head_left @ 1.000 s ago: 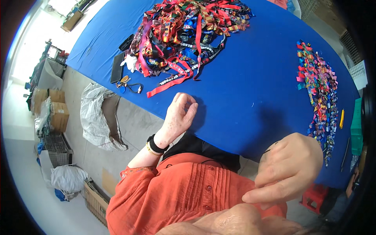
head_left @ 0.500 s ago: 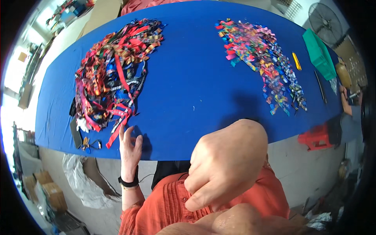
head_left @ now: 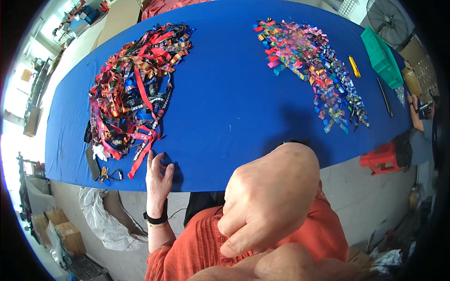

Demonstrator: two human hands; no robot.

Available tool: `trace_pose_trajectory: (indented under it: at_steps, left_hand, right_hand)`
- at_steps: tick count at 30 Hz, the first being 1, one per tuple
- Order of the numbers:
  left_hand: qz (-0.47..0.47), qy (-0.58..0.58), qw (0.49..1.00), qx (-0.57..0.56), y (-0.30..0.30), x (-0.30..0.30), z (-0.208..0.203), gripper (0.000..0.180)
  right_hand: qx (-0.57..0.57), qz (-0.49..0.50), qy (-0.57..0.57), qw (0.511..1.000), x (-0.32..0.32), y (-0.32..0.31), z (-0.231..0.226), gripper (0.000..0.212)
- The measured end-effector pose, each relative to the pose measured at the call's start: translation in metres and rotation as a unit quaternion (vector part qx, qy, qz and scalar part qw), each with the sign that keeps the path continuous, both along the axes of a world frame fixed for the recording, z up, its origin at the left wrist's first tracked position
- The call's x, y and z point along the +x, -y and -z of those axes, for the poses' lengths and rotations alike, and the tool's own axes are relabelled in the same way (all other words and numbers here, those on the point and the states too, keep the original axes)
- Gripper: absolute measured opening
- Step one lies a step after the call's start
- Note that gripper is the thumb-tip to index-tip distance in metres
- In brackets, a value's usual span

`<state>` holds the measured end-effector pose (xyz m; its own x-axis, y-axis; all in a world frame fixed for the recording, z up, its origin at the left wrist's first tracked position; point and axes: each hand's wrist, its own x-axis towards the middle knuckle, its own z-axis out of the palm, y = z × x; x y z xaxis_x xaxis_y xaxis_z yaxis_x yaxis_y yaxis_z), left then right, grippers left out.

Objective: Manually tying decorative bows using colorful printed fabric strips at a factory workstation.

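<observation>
My left hand (head_left: pixel 158 180) rests at the near edge of the blue-covered table (head_left: pixel 211 103), empty, its thumb apart from the fingers. Its fingertips come close to a red strap (head_left: pixel 138 165) trailing from a big tangled pile of patterned lanyards (head_left: pixel 122 93). Close to the camera, my right hand (head_left: pixel 272 196) is raised in front of my chest with its back showing. Its fingers are curled in and the thumb lies along them; whatever they hold, if anything, is hidden.
At the right lies a long heap of short colourful ribbon pieces (head_left: pixel 323 70). Beyond it are a yellow cutter (head_left: pixel 354 67), a dark rod (head_left: pixel 385 97) and a green basket (head_left: pixel 380 58). A red stool (head_left: pixel 384 155) stands by the right edge. Small loose fittings (head_left: pixel 108 174) lie near left.
The view has shifted slightly. Both hands keep nearly the same pose and place, the right one still curled before my chest. The lanyards and ribbon pieces lie as before.
</observation>
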<state>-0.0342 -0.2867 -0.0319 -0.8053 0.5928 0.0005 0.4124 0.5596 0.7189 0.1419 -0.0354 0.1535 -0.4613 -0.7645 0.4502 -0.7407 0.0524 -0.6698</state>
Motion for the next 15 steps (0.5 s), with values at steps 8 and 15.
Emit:
trace_pose_trajectory:
  at_steps: [8, 15]
  left_hand:
    - [0.006, -0.025, 1.0, -0.01, 0.003, 0.0, -0.001, 0.045]
    - [0.032, -0.068, 0.997, -0.024, 0.002, -0.002, -0.001, 0.049]
  right_hand:
    - [0.001, -0.006, -0.001, 1.0, -0.005, 0.003, 0.001, 0.021]
    - [-0.015, 0.0, -0.028, 0.999, -0.014, 0.007, 0.002, 0.023]
